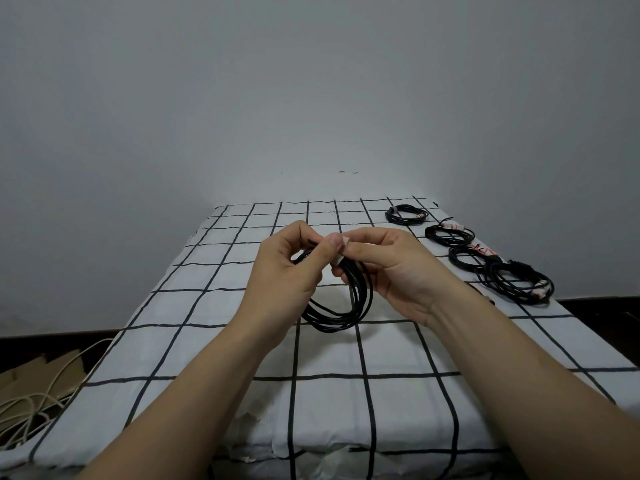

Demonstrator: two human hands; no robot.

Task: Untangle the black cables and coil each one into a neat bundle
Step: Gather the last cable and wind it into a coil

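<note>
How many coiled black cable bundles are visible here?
5. One bundle is held by the left hand and right hand above the bed; four lie along its right edge: farthest, second, third, nearest. The nearest two overlap, possibly hiding another.

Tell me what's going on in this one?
A person is holding a coiled black cable up over the checked cloth with both hands. The left hand grips the top of the coil, and the right hand pinches a pale tie at the same spot, apparently fastening it. Finished bundles lie in a row along the cloth's far right edge, some with similar ties.
</note>
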